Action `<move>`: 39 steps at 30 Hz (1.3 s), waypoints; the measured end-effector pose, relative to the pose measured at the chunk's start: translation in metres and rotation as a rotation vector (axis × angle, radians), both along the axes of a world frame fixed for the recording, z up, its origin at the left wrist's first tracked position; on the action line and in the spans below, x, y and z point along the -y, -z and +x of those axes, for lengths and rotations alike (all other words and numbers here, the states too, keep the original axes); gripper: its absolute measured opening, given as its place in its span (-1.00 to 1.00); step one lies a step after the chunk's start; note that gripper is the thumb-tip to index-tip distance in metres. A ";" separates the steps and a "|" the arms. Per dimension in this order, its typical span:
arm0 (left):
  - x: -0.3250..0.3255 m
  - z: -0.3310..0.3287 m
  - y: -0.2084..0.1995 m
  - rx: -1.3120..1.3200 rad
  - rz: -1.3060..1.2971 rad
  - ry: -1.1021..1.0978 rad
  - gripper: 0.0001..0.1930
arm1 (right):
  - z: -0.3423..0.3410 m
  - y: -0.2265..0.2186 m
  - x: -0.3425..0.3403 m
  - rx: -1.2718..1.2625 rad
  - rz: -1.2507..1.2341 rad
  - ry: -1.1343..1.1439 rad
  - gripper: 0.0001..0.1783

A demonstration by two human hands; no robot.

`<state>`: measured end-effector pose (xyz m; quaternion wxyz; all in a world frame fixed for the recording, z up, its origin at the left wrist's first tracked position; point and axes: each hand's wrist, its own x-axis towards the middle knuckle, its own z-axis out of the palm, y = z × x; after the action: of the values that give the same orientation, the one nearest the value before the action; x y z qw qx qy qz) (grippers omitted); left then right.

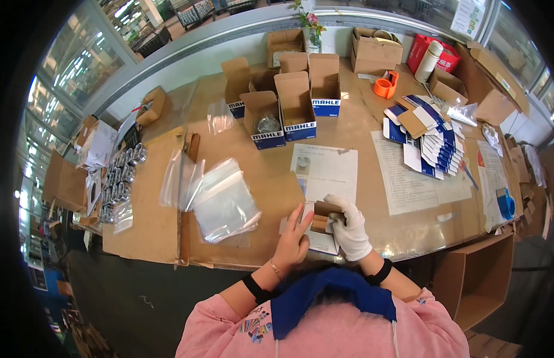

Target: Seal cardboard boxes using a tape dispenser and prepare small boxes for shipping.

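Observation:
Close to the table's near edge, a small white-and-brown cardboard box (pixel 323 240) stands between my hands with its top flaps raised. My bare left hand (pixel 292 240) presses along its left side, fingers reaching up a flap. My right hand (pixel 351 230), in a white glove, grips the box's right side with bent fingers. The inside of the box shows only partly. Just beyond lies a printed sheet (pixel 342 167) with a small picture. To the left is a stack of clear plastic bags (pixel 226 206).
Several open blue-and-brown boxes (pixel 296 113) stand at the back middle; one contains a wrapped part. Flattened cartons (pixel 435 143) fan out at right, near an orange tape dispenser (pixel 384 85). Rows of metal parts (pixel 117 185) sit at left. A large open carton (pixel 477 277) stands below the right edge.

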<state>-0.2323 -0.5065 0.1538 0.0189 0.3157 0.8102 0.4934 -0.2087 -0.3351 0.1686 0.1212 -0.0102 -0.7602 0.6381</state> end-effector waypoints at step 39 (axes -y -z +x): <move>0.018 -0.042 -0.007 0.202 -0.133 0.545 0.18 | -0.026 -0.044 -0.009 0.636 0.755 -0.222 -0.46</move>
<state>-0.2742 -0.5244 0.1603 0.2521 0.4690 0.7201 0.4448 -0.2344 -0.3265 0.2122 -0.1897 -0.0786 -0.9338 0.2929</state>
